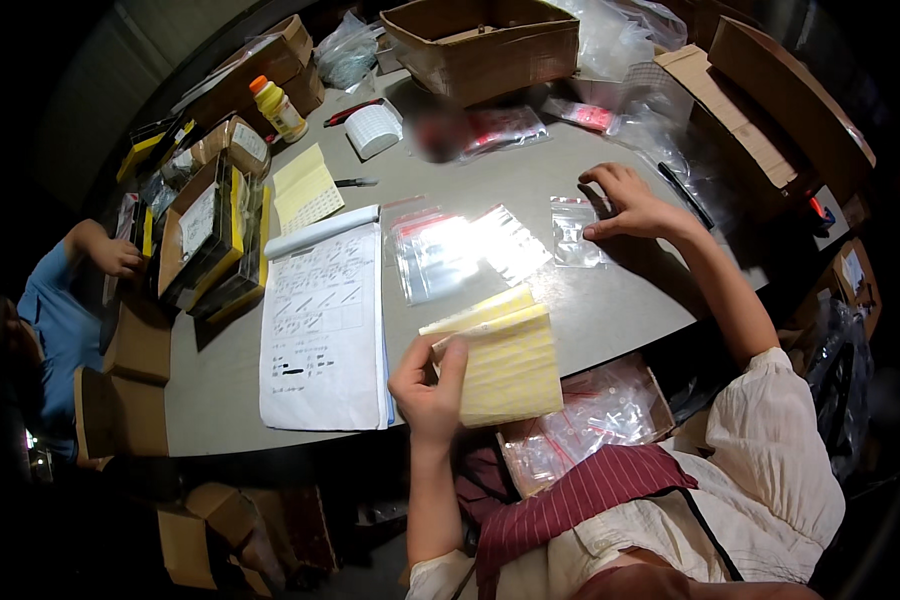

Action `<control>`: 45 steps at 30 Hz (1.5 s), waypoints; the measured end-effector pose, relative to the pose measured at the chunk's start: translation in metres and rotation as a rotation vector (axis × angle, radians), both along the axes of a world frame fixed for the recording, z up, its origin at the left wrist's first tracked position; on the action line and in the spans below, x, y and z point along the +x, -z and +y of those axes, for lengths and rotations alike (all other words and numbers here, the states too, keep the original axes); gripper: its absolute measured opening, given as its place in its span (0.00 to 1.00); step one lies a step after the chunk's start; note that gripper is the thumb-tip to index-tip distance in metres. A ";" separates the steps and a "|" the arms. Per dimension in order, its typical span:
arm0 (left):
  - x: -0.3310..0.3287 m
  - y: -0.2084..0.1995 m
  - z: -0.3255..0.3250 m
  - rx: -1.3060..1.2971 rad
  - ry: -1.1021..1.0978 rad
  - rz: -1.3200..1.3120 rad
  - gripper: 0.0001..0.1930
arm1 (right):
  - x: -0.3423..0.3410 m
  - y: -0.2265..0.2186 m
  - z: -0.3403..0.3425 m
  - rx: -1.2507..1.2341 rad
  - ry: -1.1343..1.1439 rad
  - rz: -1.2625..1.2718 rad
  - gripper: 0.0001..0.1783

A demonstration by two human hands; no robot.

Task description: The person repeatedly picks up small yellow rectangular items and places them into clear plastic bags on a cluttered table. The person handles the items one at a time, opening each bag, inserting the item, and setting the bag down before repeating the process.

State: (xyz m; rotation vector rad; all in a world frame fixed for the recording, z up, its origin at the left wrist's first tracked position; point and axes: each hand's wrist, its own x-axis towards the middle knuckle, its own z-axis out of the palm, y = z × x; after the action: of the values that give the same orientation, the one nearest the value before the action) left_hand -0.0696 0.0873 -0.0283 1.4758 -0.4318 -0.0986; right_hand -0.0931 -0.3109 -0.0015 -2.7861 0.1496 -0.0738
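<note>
My left hand (pixel 432 385) pinches a folded stack of yellow label sheets (pixel 510 365) at the near edge of the table. Over to the right, my right hand (pixel 630 205) has its fingers curved and apart. Its thumb rests at the edge of a small clear zip bag (pixel 570 235) that lies flat. More clear zip bags with red strips (pixel 435 265) are fanned out left of that one, under bright glare. A notebook with handwritten pages (pixel 320 320) lies open left of my left hand.
A carton of clear bags (pixel 610 410) sits below the table edge. A yellow bottle (pixel 278 108), a label roll (pixel 373 130) and a large cardboard box (pixel 480 50) stand at the back. A black marker (pixel 685 195) lies right. Another person's hand (pixel 120 257) is beside boxes at left.
</note>
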 end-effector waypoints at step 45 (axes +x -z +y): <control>0.002 -0.006 -0.007 0.265 0.039 -0.326 0.04 | 0.002 -0.035 0.156 0.254 -0.764 -0.232 0.22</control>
State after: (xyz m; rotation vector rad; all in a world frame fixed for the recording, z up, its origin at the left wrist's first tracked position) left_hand -0.0672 0.0802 -0.0222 1.7520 -0.7339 0.0578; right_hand -0.0907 -0.1550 0.0339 -2.3750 -0.8853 -0.1680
